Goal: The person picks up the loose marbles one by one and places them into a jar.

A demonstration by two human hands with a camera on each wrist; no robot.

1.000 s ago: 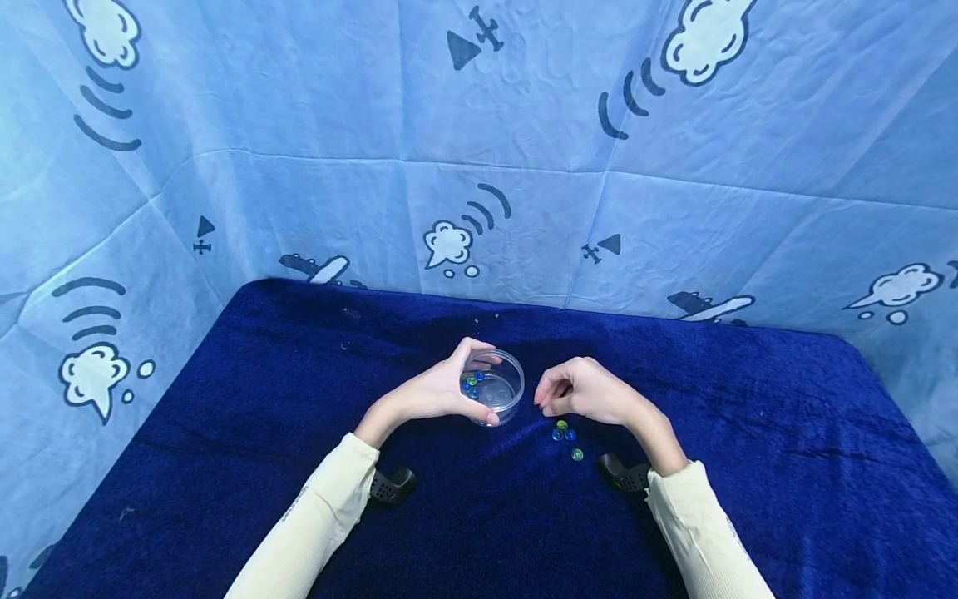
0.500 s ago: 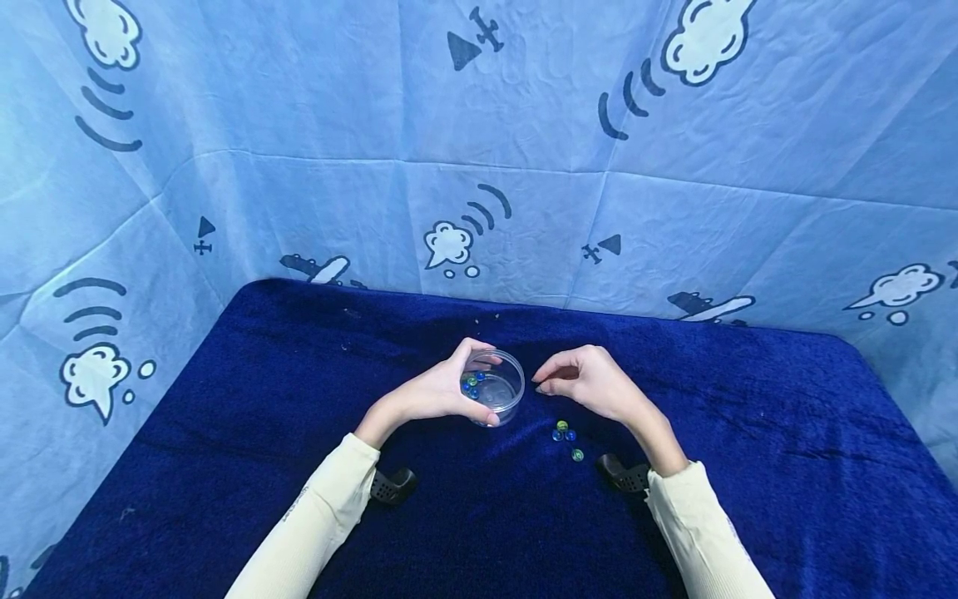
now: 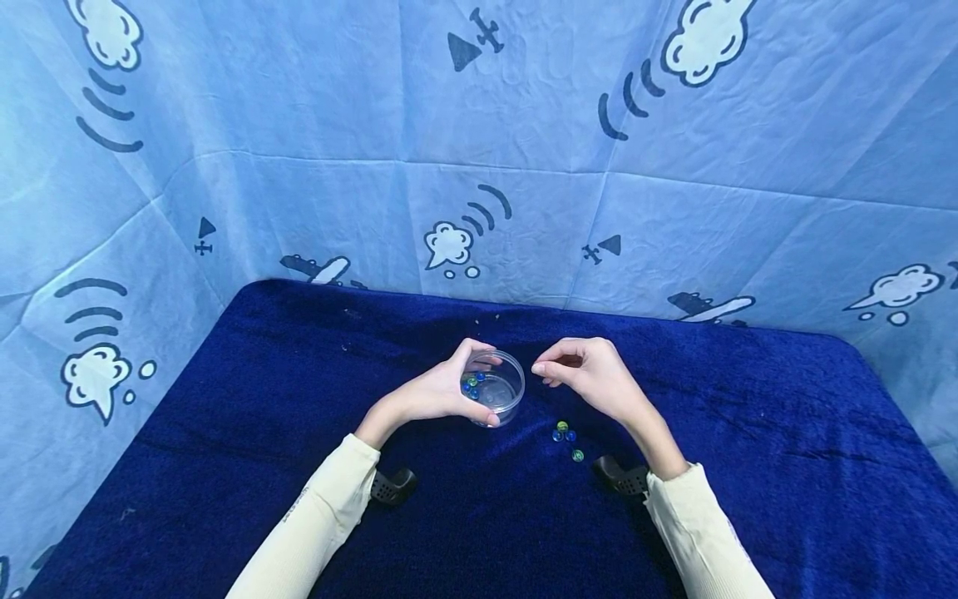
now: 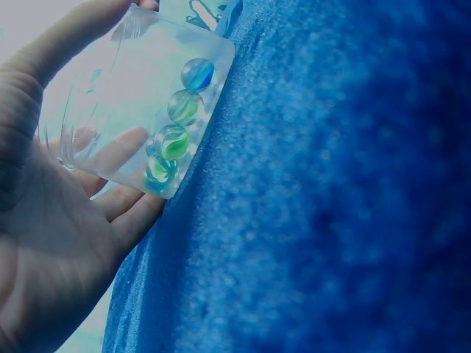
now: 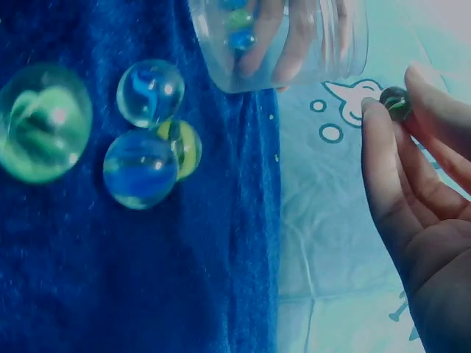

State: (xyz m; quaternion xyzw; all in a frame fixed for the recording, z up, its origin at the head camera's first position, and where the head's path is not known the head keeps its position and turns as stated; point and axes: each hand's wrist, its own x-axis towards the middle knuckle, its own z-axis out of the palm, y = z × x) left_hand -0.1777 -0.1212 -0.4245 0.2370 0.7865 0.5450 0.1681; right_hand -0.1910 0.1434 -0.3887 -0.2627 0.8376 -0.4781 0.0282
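Observation:
My left hand (image 3: 449, 384) grips a clear plastic jar (image 3: 511, 409) round its side, thumb in front and fingers behind. Several blue and green glass marbles (image 4: 175, 142) lie in the jar, gathered at its bottom on the palm side. Just right of the jar's mouth, my right hand (image 3: 591, 373) is raised above the cloth. In the right wrist view, its thumb and fingertip pinch a dark green marble (image 5: 396, 104); the head view hides this marble. Below that hand, several loose marbles (image 3: 571, 436) rest on the cloth, most in a cluster and a green one (image 3: 578, 456) apart.
A dark blue velvety cloth (image 3: 479, 516) covers the table. Behind it hangs a light blue printed curtain (image 3: 524, 100). Black perforated wrist mounts (image 3: 394, 486) stick out under both sleeves.
My right hand has risen from near the loose marbles to the height of the jar's rim, carrying the pinched marble. The left hand and the jar stay where they were.

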